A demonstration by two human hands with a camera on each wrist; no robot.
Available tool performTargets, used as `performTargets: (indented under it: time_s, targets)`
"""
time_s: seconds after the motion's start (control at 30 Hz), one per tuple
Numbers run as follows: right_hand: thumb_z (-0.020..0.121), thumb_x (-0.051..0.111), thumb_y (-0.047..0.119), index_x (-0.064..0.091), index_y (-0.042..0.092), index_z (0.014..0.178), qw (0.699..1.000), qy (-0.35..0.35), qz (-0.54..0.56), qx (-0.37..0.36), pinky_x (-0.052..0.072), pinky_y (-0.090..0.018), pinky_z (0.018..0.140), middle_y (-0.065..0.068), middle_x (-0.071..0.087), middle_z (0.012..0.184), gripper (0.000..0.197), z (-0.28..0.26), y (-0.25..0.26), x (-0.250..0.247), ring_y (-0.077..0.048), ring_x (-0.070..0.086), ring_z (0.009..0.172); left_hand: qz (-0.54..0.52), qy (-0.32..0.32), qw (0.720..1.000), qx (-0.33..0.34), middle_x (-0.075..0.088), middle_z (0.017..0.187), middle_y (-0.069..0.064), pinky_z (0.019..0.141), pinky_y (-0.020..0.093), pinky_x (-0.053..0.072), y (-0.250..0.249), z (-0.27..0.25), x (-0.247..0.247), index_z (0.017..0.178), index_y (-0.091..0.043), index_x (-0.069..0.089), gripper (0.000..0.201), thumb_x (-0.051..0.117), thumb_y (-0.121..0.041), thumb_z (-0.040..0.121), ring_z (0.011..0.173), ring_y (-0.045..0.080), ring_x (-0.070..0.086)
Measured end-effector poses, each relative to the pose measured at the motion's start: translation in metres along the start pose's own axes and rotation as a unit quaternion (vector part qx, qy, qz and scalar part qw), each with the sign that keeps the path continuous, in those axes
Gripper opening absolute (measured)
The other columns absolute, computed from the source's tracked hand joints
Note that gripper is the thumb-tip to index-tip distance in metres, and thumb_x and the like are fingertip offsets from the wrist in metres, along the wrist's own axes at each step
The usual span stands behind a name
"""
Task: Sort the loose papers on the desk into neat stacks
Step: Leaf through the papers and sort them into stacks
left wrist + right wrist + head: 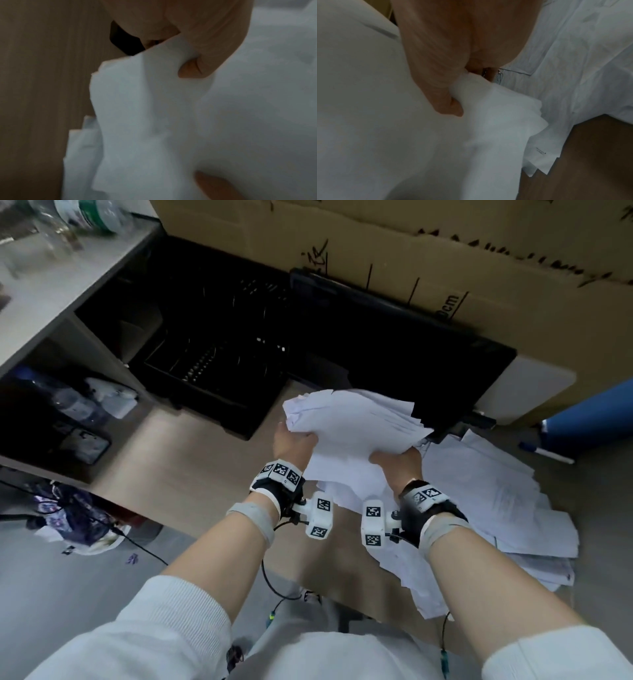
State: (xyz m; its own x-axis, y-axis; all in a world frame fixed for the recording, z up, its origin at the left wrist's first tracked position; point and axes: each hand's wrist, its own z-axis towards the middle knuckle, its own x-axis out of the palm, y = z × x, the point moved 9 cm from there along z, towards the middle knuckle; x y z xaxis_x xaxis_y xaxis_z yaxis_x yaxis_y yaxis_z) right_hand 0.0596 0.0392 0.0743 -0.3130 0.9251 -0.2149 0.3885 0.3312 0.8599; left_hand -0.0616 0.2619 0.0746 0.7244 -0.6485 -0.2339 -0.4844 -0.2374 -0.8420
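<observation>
Head view shows a thick, uneven bundle of white paper sheets (352,429) lifted clear of the light wooden desk top (191,460), held between both hands with its long axis running from the left hand (294,441) across to the right hand (397,462); the left hand clamps the bundle's left edge, thumb on top and fingers beneath, as the left wrist view confirms; the right hand pinches the near right corner likewise; the sprawling heap of loose white papers (496,501) lies on the desk just right of and below the right hand, so that hand is the nearer to it; the bare desk to the left looks the likelier spot for setting the bundle down
</observation>
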Motion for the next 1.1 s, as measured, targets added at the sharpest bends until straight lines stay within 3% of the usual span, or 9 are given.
performTargets:
  time_s: [0.2,0.27,0.43,0.53,0.63,0.83,0.93,1.0,1.1]
  targets:
    - [0.078,0.079,0.007,0.054,-0.002,0.105,0.998,0.002,-0.051,0.021,0.048,-0.037,0.072,-0.012,0.058,0.092,0.038,-0.002,0.0,0.011,-0.026,0.059,0.086,-0.081,0.027,0.996,0.038,0.045,0.14,-0.003,0.114,0.042,0.036,-0.021,-0.005,-0.003,0.149,-0.019,0.023,0.106,0.086,-0.048,0.069,0.128,0.02,0.048]
    - [0.078,0.078,0.005,0.055,-0.014,0.105,0.999,0.006,-0.044,0.016,0.048,-0.036,0.07,-0.019,0.062,0.096,0.041,-0.004,0.003,0.015,-0.033,0.065,0.095,-0.11,0.01,0.992,0.06,0.046,0.135,-0.002,0.109,0.041,0.039,-0.036,-0.003,-0.002,0.137,-0.027,0.034,0.088,0.084,-0.052,0.07,0.125,0.022,0.05]
    - [0.079,0.078,0.005,0.048,0.013,0.071,0.999,0.006,-0.033,0.006,0.04,-0.023,0.058,0.0,0.054,0.072,0.032,-0.003,0.004,0.011,-0.02,0.053,0.07,-0.101,-0.041,0.992,0.058,0.048,0.114,-0.007,0.091,0.031,0.039,-0.048,0.008,-0.003,0.123,-0.028,0.042,0.067,0.079,-0.055,0.074,0.109,0.02,0.052]
    - [0.076,0.081,0.007,0.065,0.01,0.09,0.998,0.025,-0.046,-0.022,0.051,-0.025,0.07,-0.003,0.068,0.088,0.022,-0.002,0.009,0.012,-0.021,0.064,0.081,-0.067,-0.063,0.992,0.089,0.053,0.112,-0.005,0.094,0.027,0.042,-0.043,0.015,-0.009,0.123,-0.018,0.048,0.056,0.074,-0.048,0.084,0.107,0.015,0.056]
    - [0.078,0.079,0.005,0.062,-0.009,0.114,0.998,0.023,-0.042,-0.027,0.051,-0.037,0.084,-0.027,0.066,0.107,0.042,-0.002,0.012,0.015,-0.037,0.064,0.094,-0.102,-0.063,0.988,0.098,0.059,0.103,-0.008,0.099,0.031,0.046,-0.041,0.019,-0.011,0.115,-0.018,0.054,0.045,0.064,-0.054,0.09,0.097,0.006,0.058]
    - [0.086,0.075,0.02,0.067,0.015,0.093,1.0,-0.011,0.022,0.003,0.048,-0.034,0.085,-0.002,0.07,0.094,0.012,0.005,0.014,0.018,-0.024,0.066,0.093,-0.133,0.049,0.986,0.086,0.048,0.131,-0.002,0.099,0.025,0.04,-0.041,0.012,-0.003,0.138,-0.02,0.034,0.078,0.077,-0.048,0.079,0.118,0.01,0.052]
    - [0.086,0.075,0.02,0.067,0.016,0.098,0.999,-0.013,0.045,0.007,0.045,-0.03,0.084,0.003,0.069,0.092,0.016,0.007,0.015,0.019,-0.022,0.065,0.094,-0.018,0.087,0.995,0.041,0.049,0.132,0.0,0.093,0.031,0.043,-0.014,0.015,-0.006,0.143,-0.013,0.029,0.095,0.088,-0.036,0.072,0.118,0.015,0.052]
    - [0.084,0.076,0.015,0.068,0.016,0.095,0.999,0.004,0.04,0.007,0.048,-0.029,0.08,0.005,0.069,0.089,0.014,0.006,0.014,0.022,-0.02,0.066,0.088,0.108,0.082,0.991,0.016,0.055,0.123,0.006,0.086,0.033,0.045,0.002,0.018,-0.009,0.131,-0.006,0.041,0.073,0.085,-0.024,0.077,0.111,0.023,0.056]
    - [0.079,0.079,0.01,0.07,0.01,0.1,1.0,0.028,-0.007,0.01,0.051,-0.027,0.074,0.001,0.071,0.091,0.023,0.003,0.008,0.025,-0.014,0.067,0.081,0.06,0.056,0.997,-0.011,0.062,0.099,0.012,0.082,0.041,0.051,0.003,0.019,-0.015,0.095,-0.009,0.055,0.016,0.067,-0.007,0.086,0.095,0.03,0.062]
